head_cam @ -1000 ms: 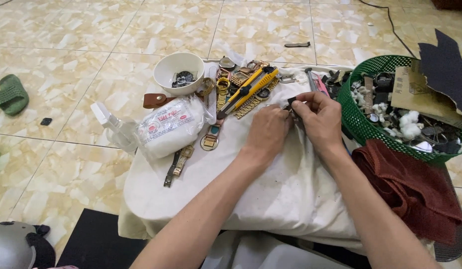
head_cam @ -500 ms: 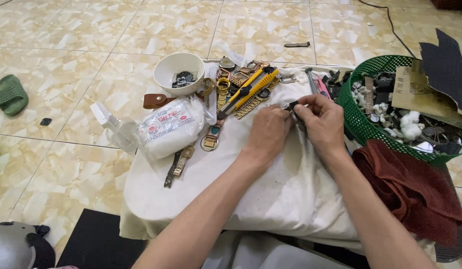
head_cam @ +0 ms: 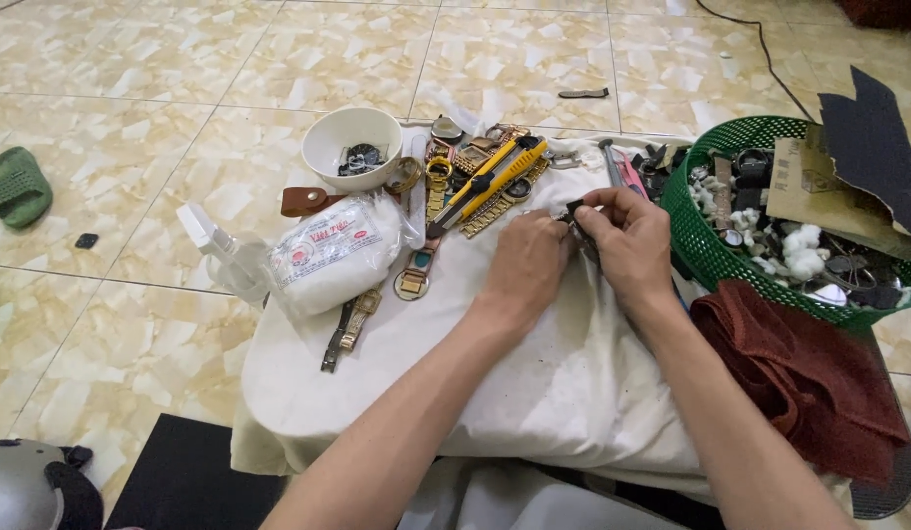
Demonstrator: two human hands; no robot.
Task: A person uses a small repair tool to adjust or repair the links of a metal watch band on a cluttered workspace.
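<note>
Head view looks down on your two hands meeting over a white cloth point(head_cam: 534, 393) spread on a low surface. Your left hand point(head_cam: 522, 267) and right hand point(head_cam: 627, 245) press their fingertips together on a small dark part point(head_cam: 575, 210), which sits between them near the cloth's far edge; both hands pinch it, and most of it is hidden behind your fingers, so you cannot tell what it is.

Room to move is tight on the far side. Just beyond your left hand lies a yellow utility knife point(head_cam: 490, 182) across a heap of watches and metal bands point(head_cam: 455, 167), and a white bowl point(head_cam: 352, 147) with dark bits in it stands at the cloth's far left corner. Left of the knife, a plastic bag of white wadding point(head_cam: 333, 253) lies against a clear spray bottle point(head_cam: 225, 257) that overhangs the cloth's left edge. Two watches point(head_cam: 377, 294) lie just below the bag.

Close to your right hand stands a green mesh basket point(head_cam: 716, 260), filled with cotton balls, dark parts and cardboard; its right part is cut off by the frame. A dark red towel point(head_cam: 809, 383) lies below the basket, beside your right forearm.

The near half of the cloth, under your forearms, is open and stained. Tiled floor point(head_cam: 132, 98) lies well clear to the left, with a green sandal point(head_cam: 17, 186) near the frame's edge.
</note>
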